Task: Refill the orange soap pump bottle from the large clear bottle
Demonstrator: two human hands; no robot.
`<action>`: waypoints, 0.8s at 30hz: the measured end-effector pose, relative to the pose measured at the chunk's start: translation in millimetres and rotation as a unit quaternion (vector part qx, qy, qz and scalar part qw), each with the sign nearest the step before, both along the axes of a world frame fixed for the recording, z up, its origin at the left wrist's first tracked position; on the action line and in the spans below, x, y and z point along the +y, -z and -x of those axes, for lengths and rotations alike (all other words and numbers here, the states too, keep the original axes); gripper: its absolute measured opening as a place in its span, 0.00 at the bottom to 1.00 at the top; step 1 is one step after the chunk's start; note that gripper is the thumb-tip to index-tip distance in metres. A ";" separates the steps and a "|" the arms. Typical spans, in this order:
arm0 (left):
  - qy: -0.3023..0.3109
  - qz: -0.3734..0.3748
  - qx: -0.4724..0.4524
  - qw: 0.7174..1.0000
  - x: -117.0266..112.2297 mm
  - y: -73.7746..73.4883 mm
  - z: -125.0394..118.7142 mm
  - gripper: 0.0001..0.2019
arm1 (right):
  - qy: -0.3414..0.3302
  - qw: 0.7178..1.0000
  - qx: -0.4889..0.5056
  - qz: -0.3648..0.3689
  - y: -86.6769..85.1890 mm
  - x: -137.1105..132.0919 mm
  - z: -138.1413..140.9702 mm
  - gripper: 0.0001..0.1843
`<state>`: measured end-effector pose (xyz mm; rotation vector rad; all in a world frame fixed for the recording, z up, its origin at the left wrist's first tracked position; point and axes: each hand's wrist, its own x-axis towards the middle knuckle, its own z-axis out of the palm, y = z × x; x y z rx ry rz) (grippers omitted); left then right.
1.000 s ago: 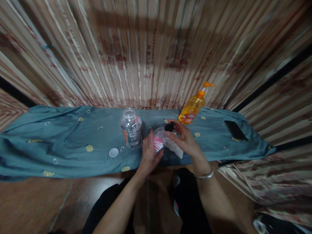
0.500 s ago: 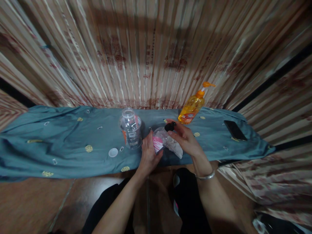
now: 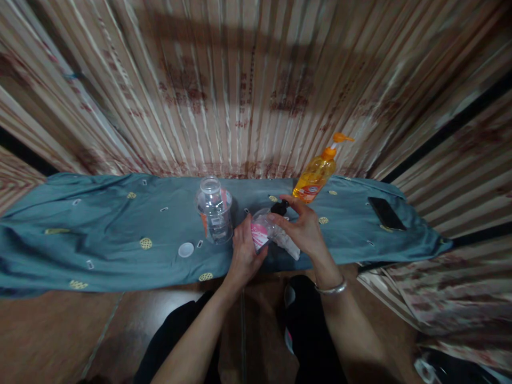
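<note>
My left hand [image 3: 246, 248] is closed around a small clear bottle [image 3: 261, 234] with a pink and white label, tilted to the right. A black pump top [image 3: 279, 207] shows at the bottle's upper end. My right hand [image 3: 306, 226], with a silver bangle at the wrist, has its thumb and forefinger around this black top. Below the right hand lies a crumpled whitish piece [image 3: 288, 246], partly hidden; its material is unclear. Left of my hands stands a large clear plastic bottle [image 3: 216, 218], uncapped, with a round white cap [image 3: 186, 250] lying beside it.
An orange pump bottle [image 3: 314, 178] of yellow liquid stands at the back, right of my hands. Farther right lies a black phone [image 3: 386, 214]. A patterned teal cloth [image 3: 116, 229] covers the narrow table. Striped curtains [image 3: 224, 96] hang behind and at both sides.
My right hand has shifted slightly left and its thumb has moved toward the small bottle's shoulder. The left hand and the other things stay in place.
</note>
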<state>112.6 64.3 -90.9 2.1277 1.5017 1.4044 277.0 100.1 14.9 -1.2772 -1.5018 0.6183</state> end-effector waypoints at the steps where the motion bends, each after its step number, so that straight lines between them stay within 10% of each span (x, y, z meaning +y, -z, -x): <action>1: 0.001 -0.001 0.000 1.000 0.1 0.2 0.1 0.50 | -0.014 1.000 0.010 0.002 -0.4 0.4 -1.1 0.34; 7: -0.004 -0.004 -0.005 1.000 1.6 1.9 -0.3 0.50 | -0.140 0.984 0.101 0.035 -12.6 -2.6 -10.7 0.26; 14: -0.003 0.003 -0.006 1.000 2.4 2.1 1.0 0.50 | -0.095 0.985 0.139 0.028 -0.6 15.1 -41.0 0.23; 24: -0.005 0.000 -0.016 1.000 2.5 -0.3 1.6 0.50 | 0.115 0.952 -0.242 0.149 67.7 33.3 -107.2 0.11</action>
